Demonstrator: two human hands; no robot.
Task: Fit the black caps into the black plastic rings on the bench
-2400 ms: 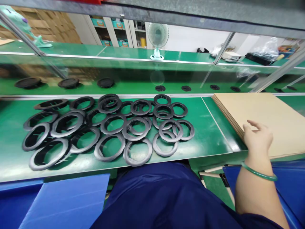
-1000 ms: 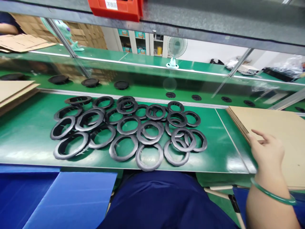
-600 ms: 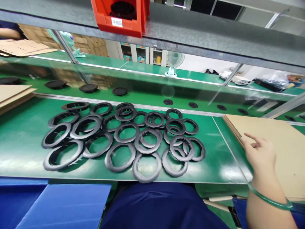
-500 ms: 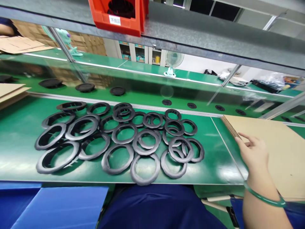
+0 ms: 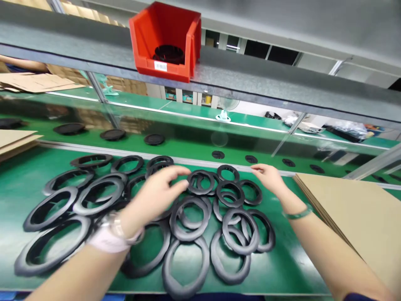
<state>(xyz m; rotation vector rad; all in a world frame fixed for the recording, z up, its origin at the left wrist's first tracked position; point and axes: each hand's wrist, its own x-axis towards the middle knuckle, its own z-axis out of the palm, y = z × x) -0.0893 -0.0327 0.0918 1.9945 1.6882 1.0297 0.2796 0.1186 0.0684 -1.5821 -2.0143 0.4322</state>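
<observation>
A moment ago only my right hand was showing, resting on the edge of the cardboard stack at my right; now both of my hands are reaching forward over the heap of black rings (image 5: 188, 217), and my view is tilting higher, so the whole red bin is coming into sight. My left hand (image 5: 156, 192) is hovering over the middle of the heap, fingers loosely spread and empty, the fingertips lying just beside a ring near the back, though I cannot tell whether they are touching it. My right hand (image 5: 267, 177) is stretching toward the far right edge of the heap, palm down and fingers apart, gripping nothing, close to the rearmost small rings. The rings are lying overlapped on the green bench (image 5: 282, 267), larger ones at my left, smaller ones at my right. The cardboard stack (image 5: 354, 217) is lying on the bench at my right, now clear of my hand, and more cardboard sheets (image 5: 12, 142) are sitting at the far left. Behind the bench a green conveyor belt (image 5: 188, 144) is carrying black discs (image 5: 112, 134) in a row. Above it a grey shelf (image 5: 250, 83) is holding a red bin (image 5: 166, 39) with dark parts inside.
</observation>
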